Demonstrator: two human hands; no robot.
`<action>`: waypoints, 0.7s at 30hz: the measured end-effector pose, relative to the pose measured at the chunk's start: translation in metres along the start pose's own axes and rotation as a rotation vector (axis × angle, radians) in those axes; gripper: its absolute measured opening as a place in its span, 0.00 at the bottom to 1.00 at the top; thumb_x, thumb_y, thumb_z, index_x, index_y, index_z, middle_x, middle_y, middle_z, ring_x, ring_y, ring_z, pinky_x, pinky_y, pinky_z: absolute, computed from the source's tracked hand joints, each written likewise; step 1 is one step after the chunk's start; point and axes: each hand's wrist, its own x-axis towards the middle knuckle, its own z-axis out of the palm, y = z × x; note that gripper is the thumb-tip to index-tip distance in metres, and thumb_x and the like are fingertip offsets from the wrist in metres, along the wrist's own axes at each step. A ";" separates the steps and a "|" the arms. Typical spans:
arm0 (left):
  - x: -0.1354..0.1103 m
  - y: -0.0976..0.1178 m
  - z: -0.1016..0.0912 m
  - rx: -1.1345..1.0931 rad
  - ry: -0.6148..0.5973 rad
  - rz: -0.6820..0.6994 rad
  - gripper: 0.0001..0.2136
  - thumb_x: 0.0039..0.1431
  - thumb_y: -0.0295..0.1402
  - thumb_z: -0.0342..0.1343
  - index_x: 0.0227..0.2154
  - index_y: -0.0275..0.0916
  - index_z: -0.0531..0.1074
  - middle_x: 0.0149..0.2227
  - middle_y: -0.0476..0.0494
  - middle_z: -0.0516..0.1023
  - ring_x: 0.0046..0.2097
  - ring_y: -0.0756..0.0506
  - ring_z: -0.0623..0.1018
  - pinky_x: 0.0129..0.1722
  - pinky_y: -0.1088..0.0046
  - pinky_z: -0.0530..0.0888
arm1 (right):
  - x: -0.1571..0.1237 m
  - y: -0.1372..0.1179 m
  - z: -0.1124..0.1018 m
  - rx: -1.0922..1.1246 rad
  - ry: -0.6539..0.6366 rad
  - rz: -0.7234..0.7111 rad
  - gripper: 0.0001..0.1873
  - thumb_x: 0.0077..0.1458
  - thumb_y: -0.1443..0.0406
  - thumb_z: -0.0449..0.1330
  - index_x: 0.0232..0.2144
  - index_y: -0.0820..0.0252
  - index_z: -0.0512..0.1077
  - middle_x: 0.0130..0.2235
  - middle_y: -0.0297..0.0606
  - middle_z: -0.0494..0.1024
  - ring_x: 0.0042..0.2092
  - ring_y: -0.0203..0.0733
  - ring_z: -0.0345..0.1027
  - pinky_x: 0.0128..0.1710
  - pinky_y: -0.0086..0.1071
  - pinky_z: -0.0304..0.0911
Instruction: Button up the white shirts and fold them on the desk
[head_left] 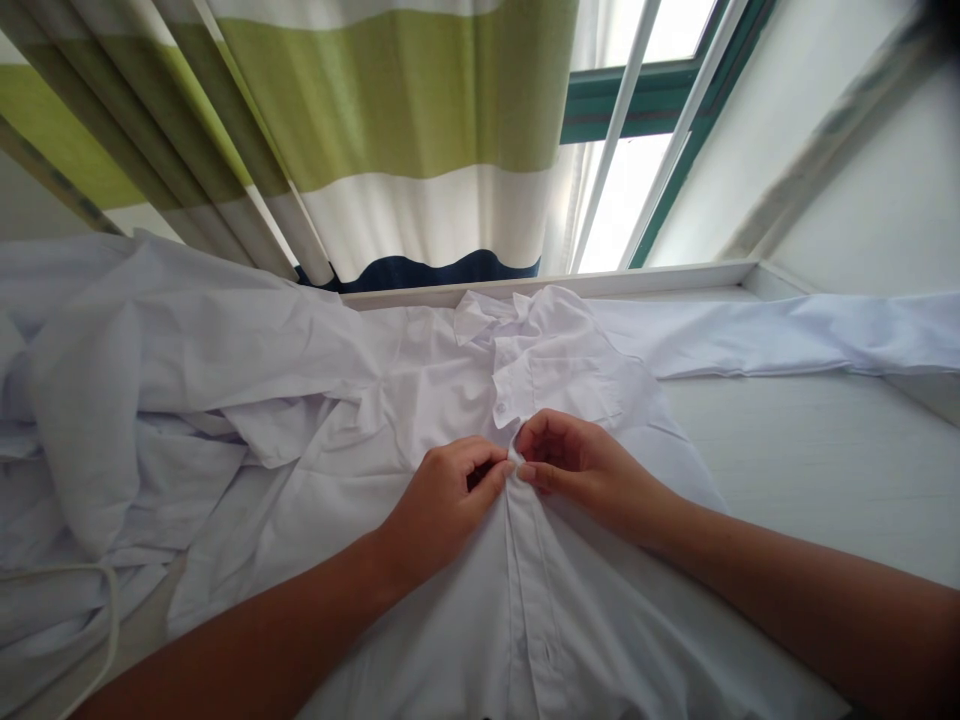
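A white button-up shirt (420, 390) lies front side up, its collar away from me and one sleeve stretched out to the right. Its front placket runs down the middle towards me. My left hand (457, 495) pinches the placket edge between thumb and forefinger. Close against it, my right hand (574, 460) pinches the other side of the same spot, fingers curled. The fingertips almost meet there and hide what is between them. Above my hands the upper placket gapes, with a button showing; below them a buttonhole shows on the strip.
More crumpled white cloth (82, 390) is heaped at the left, with a pale cord (114, 610) over it. A striped green and white curtain (390, 100) and a barred window (637, 130) stand behind. The white surface (810, 450) has a raised back edge.
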 end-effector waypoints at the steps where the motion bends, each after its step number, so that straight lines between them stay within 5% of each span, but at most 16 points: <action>1: 0.000 0.000 0.000 -0.005 -0.004 0.005 0.10 0.66 0.33 0.52 0.31 0.38 0.75 0.31 0.48 0.75 0.34 0.48 0.73 0.36 0.73 0.68 | 0.000 0.000 0.000 0.006 -0.003 0.000 0.10 0.55 0.61 0.67 0.36 0.57 0.70 0.34 0.33 0.71 0.34 0.36 0.64 0.33 0.31 0.62; 8: -0.002 0.000 0.000 -0.003 -0.041 -0.013 0.07 0.62 0.35 0.57 0.30 0.38 0.73 0.29 0.50 0.70 0.31 0.51 0.67 0.32 0.74 0.65 | 0.002 -0.001 -0.003 0.107 -0.043 0.010 0.10 0.54 0.65 0.67 0.35 0.57 0.69 0.32 0.31 0.70 0.31 0.35 0.64 0.32 0.32 0.62; 21: -0.002 -0.001 0.002 -0.057 -0.038 -0.058 0.07 0.58 0.30 0.55 0.25 0.38 0.67 0.26 0.52 0.64 0.29 0.51 0.65 0.29 0.75 0.63 | 0.001 0.001 -0.002 -0.022 -0.068 -0.047 0.09 0.58 0.60 0.65 0.37 0.57 0.70 0.35 0.34 0.72 0.35 0.37 0.64 0.34 0.32 0.63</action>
